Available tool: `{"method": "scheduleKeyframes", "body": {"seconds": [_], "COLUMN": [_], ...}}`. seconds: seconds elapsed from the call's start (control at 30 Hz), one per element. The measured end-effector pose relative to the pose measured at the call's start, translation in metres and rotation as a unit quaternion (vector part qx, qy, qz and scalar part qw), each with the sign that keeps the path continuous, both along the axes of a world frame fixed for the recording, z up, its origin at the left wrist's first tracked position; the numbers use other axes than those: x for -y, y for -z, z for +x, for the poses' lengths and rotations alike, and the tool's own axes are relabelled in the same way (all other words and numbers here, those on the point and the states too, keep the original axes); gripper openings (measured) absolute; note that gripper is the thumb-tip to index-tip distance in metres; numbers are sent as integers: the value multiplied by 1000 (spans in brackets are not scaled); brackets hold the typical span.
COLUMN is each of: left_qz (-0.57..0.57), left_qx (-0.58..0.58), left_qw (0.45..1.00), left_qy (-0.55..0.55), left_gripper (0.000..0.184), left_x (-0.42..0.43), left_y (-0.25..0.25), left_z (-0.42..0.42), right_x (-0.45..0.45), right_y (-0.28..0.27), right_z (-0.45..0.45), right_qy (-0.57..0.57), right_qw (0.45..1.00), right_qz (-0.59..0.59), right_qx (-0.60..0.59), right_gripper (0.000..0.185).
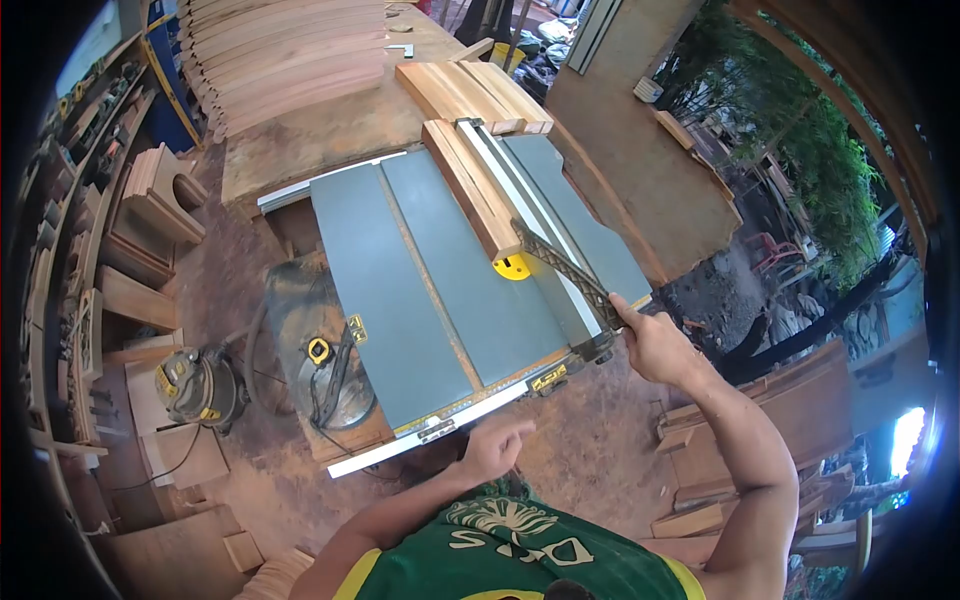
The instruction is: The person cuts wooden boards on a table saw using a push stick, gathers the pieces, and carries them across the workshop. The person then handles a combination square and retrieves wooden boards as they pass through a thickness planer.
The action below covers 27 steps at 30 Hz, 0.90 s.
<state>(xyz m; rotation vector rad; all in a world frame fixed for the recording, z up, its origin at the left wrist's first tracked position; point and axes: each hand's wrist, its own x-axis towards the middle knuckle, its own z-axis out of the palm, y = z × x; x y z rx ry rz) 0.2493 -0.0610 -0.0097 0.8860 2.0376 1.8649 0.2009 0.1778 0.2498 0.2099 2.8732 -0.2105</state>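
My right hand (660,345) is closed round the near end of a dark push stick (565,268), its index finger laid along the top. The stick's far tip rests against the near end of a wooden board (470,190). That board lies on the grey table saw top (420,260) along the metal rip fence (545,235). A yellow throat plate (512,267) shows just below the board's near end; I cannot see the blade. My left hand (497,447), fingers curled and apparently holding nothing, hovers by the saw's white front rail (430,430).
Several cut boards (475,95) lie beyond the saw on a wooden outfeed table (300,160), near a tall stack of curved pieces (285,60). A yellow tape measure (319,349) sits left of the saw. A shop vacuum (200,385) stands on the floor.
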Motion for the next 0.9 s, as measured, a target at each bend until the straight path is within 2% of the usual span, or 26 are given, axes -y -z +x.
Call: {"method": "scheduleKeyframes", "body": {"seconds": [0.03, 0.13, 0.17, 0.23, 0.33, 0.37, 0.4, 0.53, 0.57, 0.67, 0.77, 0.8, 0.83, 0.87, 0.9], "left_qz": [-8, -42, 43, 209, 490, 512, 534, 560, 571, 589, 549, 557, 704, 783, 787], "left_qx": [9, 131, 481, 675, 628, 615, 601, 629, 619, 602, 610, 659, 673, 611, 551], "left_qw": [999, 987, 873, 702, 591, 582, 573, 502, 500, 487, 527, 454, 219, -34, -215], "left_qy": [40, -85, -64, -88, -128, -144, -160, -197, -201, -232, -222, -223, -63, 108, 177], "left_gripper": [31, 30, 41, 52, 54, 55, 57, 62, 63, 69, 72, 74, 76, 78, 78], "left_x": [8, 4, 10, 19, 12, 7, 2, 0, -1, -1, -1, -3, -4, -3, -2], "left_y": [19, 136, 170, 197, 223, 227, 209, 190, 190, 184, 193, 214, 238, 261, 252], "left_z": [17, 40, 35, 18, 0, 2, 0, -3, -2, -4, -4, -5, 8, 18, 16], "right_x": [-1, -17, -21, -14, -13, -14, -13, -9, -7, 27, 41, 44, 47, 53, 60], "right_y": [2, 23, 27, 22, 23, 24, 24, 30, 29, -2, -39, -40, -32, -24, -18], "right_z": [-2, -9, -11, -18, -28, -32, -37, -68, -80, -131, -174, -183, -192, -205, -220], "right_qy": [-3, -68, -100, -79, -80, -87, -89, -107, -117, -36, -29, -34, -39, -52, -57], "right_qw": [1000, 996, 990, 995, 995, 994, 994, 991, 989, 998, 995, 996, 996, 997, 996], "right_qz": [-2, -5, -5, 5, 5, 3, 8, 40, 52, 45, 49, 51, 50, 50, 55], "right_qx": [-2, -65, -96, -60, -58, -65, -60, -65, -70, 6, 79, 66, 55, 40, 28], "right_gripper": [52, 52, 53, 55, 58, 59, 59, 58, 57, 51, 49, 45, 42, 39, 36]}}
